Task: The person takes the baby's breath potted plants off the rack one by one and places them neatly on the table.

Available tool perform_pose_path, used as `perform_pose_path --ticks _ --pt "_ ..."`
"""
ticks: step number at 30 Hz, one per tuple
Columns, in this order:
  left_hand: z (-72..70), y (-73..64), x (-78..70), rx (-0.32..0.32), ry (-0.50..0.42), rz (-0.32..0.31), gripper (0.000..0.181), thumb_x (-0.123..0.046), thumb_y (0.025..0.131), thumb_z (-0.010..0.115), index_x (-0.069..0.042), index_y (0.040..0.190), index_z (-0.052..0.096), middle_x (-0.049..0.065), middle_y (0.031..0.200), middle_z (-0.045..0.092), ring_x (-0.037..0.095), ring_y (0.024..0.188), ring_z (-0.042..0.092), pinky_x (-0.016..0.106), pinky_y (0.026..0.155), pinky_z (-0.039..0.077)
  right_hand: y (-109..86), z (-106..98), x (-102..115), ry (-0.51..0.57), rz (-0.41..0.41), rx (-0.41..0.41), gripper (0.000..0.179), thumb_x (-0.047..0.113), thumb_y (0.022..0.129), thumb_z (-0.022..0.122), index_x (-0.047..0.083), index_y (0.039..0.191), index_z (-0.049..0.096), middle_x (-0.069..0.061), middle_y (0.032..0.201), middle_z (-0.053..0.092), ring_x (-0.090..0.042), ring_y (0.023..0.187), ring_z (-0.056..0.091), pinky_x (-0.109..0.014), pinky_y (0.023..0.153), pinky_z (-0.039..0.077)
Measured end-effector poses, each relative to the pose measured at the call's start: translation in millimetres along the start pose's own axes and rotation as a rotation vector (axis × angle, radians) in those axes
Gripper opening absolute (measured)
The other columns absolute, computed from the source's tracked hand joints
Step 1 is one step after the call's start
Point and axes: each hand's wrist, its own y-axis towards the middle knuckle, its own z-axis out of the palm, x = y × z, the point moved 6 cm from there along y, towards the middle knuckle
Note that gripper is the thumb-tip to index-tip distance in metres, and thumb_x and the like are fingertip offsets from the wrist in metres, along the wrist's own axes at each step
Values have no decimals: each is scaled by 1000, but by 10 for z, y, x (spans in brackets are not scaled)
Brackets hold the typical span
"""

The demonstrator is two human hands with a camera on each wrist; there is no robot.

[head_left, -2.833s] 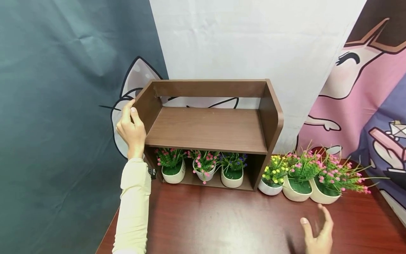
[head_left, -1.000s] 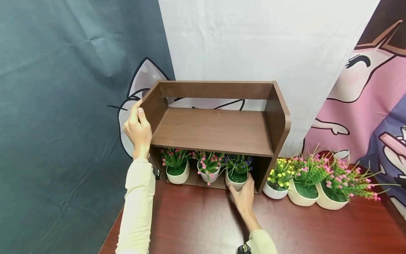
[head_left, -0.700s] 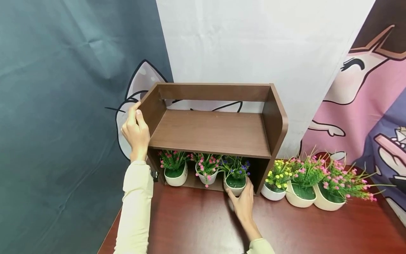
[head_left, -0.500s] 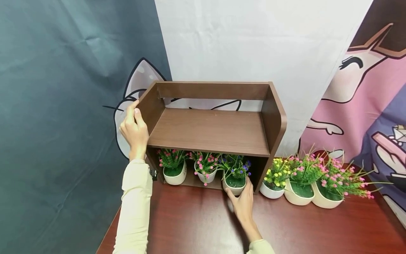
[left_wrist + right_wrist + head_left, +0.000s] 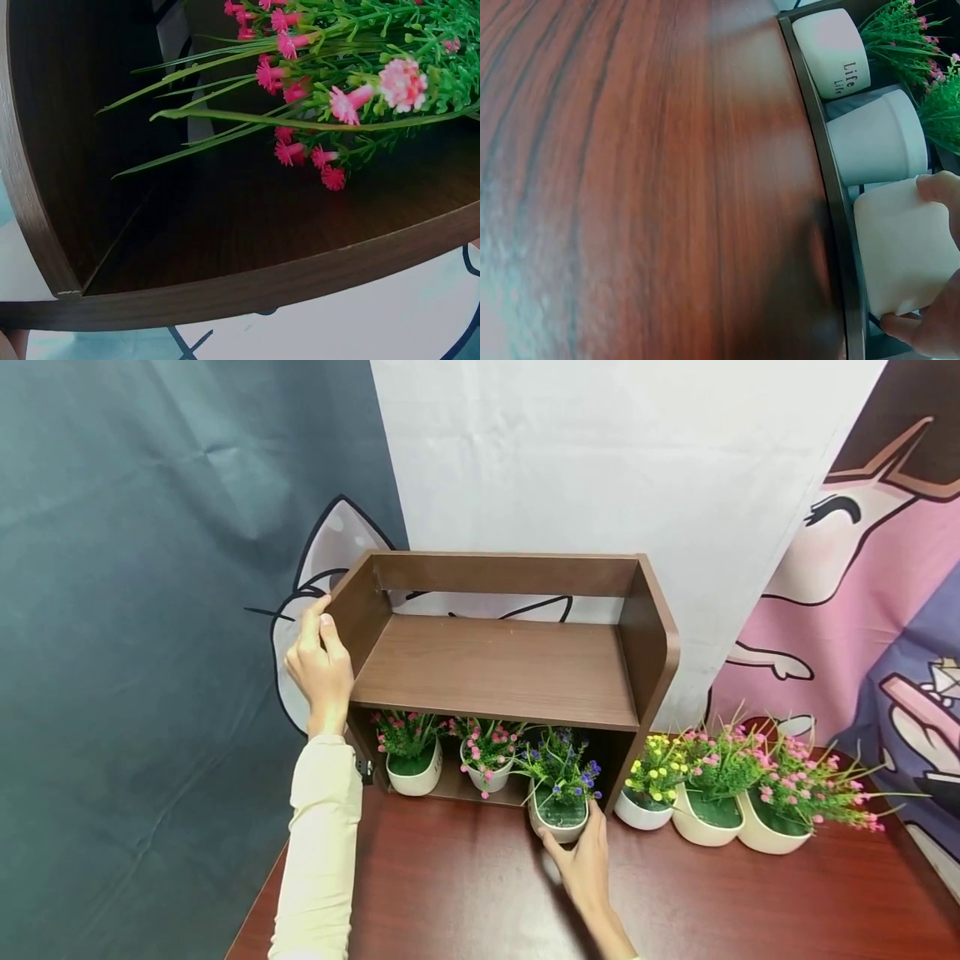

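My right hand (image 5: 587,857) grips a cream oval flower pot (image 5: 558,828) with green foliage and blue flowers (image 5: 581,777), thumb on one side and fingers on the other. The pot juts out at the front right of the brown wooden shelf's (image 5: 495,664) lower compartment. In the right wrist view, the thumb and a finger clasp the pot's pale wall (image 5: 904,247), beside a white round pot (image 5: 877,139). My left hand (image 5: 318,668) holds the front edge of the shelf's left side panel, bent fingers partly hidden. Pink flowers (image 5: 345,105) fill the left wrist view.
Inside the lower compartment stand a pink-flowered cream pot (image 5: 417,775) and a white pot (image 5: 487,777) with pink flowers. Right of the shelf, the reddish wooden table (image 5: 465,877) bears a yellow-flowered white pot (image 5: 643,812) and two pink-flowered pots (image 5: 708,827). Printed curtains hang behind.
My right hand came from the right side of the table, took hold of the blue-flowered pot and drew it forward out of the compartment. The left hand stays on the side panel.
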Motion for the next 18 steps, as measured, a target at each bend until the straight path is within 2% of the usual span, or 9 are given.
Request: perform_pose_path --ticks 9,18 --pt "31 -14 3 29 -2 -39 29 -28 89 38 -28 109 59 2 93 64 29 59 51 41 55 33 -68 -139 -17 -21 3 6 88 29 58 77 -5 126 32 -19 119 40 -29 110 39 -42 90 29" --pt "-4 2 -10 38 6 -60 28 -28 89 39 -29 108 59 -3 99 62 30 63 54 41 55 34 -228 -290 -3 -18 40 17 86 24 58 78 -5 124 32 -21 117 40 -31 109 39 -43 88 28"
